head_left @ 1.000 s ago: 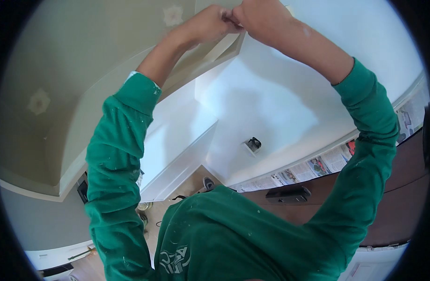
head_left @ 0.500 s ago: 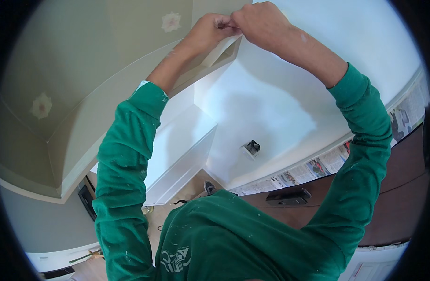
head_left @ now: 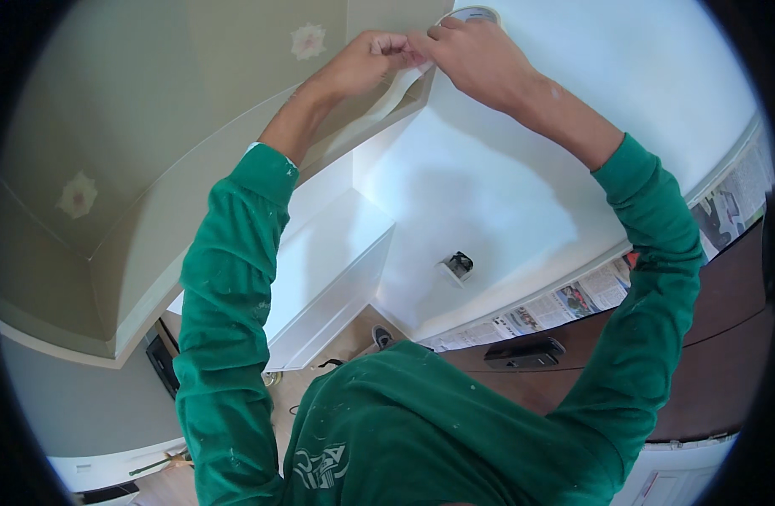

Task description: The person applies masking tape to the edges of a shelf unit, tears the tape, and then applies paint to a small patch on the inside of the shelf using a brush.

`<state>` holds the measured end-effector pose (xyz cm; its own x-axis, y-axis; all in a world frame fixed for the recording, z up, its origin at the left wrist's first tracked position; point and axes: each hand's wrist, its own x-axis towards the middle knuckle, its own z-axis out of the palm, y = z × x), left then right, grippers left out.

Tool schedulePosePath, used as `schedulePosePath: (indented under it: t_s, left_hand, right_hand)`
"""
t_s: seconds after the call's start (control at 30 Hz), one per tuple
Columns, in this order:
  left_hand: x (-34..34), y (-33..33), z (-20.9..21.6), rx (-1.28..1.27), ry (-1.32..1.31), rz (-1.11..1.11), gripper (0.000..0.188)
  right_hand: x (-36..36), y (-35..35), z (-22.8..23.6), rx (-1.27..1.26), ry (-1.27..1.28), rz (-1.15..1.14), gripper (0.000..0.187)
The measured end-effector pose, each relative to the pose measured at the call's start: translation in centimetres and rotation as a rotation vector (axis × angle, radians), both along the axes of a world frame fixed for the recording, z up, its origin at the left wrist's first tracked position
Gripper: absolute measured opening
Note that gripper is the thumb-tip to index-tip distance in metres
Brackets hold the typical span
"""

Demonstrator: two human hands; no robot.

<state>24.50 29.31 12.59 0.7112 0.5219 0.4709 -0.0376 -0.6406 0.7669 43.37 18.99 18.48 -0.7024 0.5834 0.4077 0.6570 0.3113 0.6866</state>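
Note:
High up, at the corner where the beige ledge (head_left: 353, 126) meets the white wall (head_left: 522, 169), my two hands come together. My right hand (head_left: 480, 63) is closed around a roll of masking tape (head_left: 473, 13), whose rim shows above the knuckles. A pale strip of tape (head_left: 394, 94) hangs curved below the fingertips, along the ledge. The fingers of my left hand (head_left: 370, 63) pinch this strip close to the right fingertips. The exact grip is partly hidden by the fingers.
Patched spots (head_left: 308, 40) mark the beige surface on the left. An uncovered electrical box (head_left: 459, 266) sits in the white wall. Newspaper (head_left: 573, 299) lines the wall's lower edge, above a dark brown surface (head_left: 716, 354). A white boxed-in ledge (head_left: 328, 253) stands below my left arm.
My hands have shifted slightly and my right hand has turned, so the tape roll's rim now shows. More of the tape strip is visible below the fingers.

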Motion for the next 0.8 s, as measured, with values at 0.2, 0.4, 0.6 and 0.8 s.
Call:
schedulePosePath:
  t_s: [0.2,0.4,0.6,0.8]
  left_hand:
    - [-0.1,0.7,-0.9,-0.172,-0.071,0.104,0.028]
    - [-0.5,0.0,0.7,-0.136,0.018,0.099,0.032]
    - [0.0,1.2,-1.2,0.025,0.012,0.129,0.035]
    - [-1.9,2.2,-4.0,0.051,-0.104,0.189,0.036]
  right_hand:
    - [-0.3,-2.3,-0.4,0.186,-0.007,0.186,0.018]
    - [-2.4,-7.8,-5.0,0.33,0.876,0.478,0.015]
    - [-3.9,-10.1,-27.5,-0.115,1.486,0.189,0.015]
    - [-6.9,-3.5,-38.3,-0.462,0.999,0.143,0.047]
